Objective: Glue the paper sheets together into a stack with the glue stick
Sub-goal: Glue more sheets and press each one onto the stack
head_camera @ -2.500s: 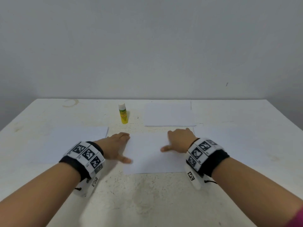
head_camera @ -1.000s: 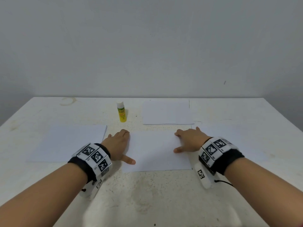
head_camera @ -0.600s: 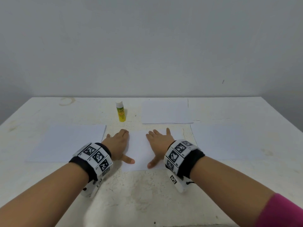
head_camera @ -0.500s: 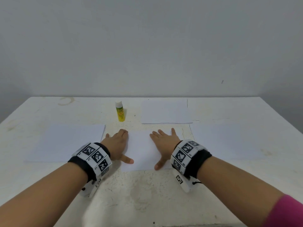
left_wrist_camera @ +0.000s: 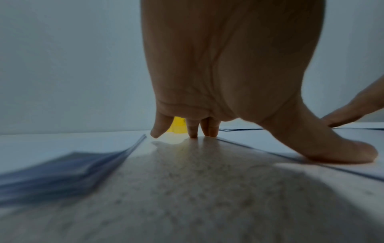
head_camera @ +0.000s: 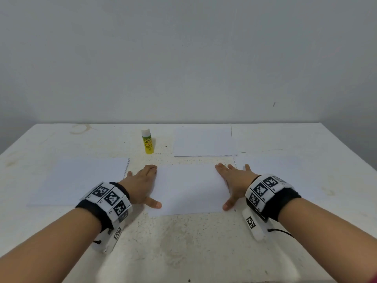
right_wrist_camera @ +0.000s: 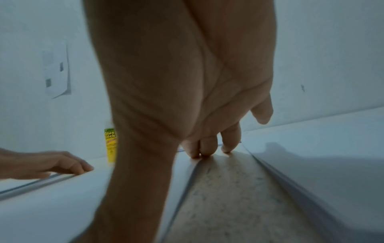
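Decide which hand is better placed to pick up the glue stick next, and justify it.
Left. The left hand lies almost directly below the glue stick; the right hand rests across the centre sheet, farther away.

The head camera looks down over the table (head_camera: pixel 183 242); both wrist cameras sit low near it, facing forward, sharing the glue stick (head_camera: pixel 147 142).

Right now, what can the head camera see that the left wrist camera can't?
Only the head view shows the white marker wristbands, the white paper sheet on the right and the glue stick's white cap.

Only the left wrist view shows the underside of the left hand and the layered edges of the left paper pile.

Both show the yellow glue stick, the centre paper and the speckled white table.
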{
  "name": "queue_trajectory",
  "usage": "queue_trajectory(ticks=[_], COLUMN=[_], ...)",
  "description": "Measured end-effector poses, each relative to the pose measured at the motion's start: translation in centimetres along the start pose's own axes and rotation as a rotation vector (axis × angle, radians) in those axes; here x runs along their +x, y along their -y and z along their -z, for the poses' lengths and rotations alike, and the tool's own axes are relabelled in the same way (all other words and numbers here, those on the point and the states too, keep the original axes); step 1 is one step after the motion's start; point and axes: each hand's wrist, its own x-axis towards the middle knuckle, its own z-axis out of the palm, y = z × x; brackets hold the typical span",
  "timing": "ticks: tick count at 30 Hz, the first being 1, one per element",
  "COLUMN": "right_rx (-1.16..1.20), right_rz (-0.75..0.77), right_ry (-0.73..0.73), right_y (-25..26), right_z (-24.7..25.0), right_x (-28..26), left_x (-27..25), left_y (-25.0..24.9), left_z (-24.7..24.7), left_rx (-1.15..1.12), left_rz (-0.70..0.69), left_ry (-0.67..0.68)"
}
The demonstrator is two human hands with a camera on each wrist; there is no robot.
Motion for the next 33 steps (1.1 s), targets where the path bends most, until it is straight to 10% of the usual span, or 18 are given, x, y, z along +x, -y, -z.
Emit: queue_trajectory(ticks=[27,33], right_rx=[0.205,0.839], right_rz=[0.057,0.134], right_ry=[-0.147,-0.236], right_y=[0.5,-0.8], right_z=[1.2,1.0], right_x=[-0.6,-2.0], left_x=[-0.6,-0.8], left_y=[1.3,1.1], left_z=[-0.6,-0.5], left_rx=[-0.064,-0.074], left_rz=[-0.089,-0.083], left_ry=[0.162,0.171])
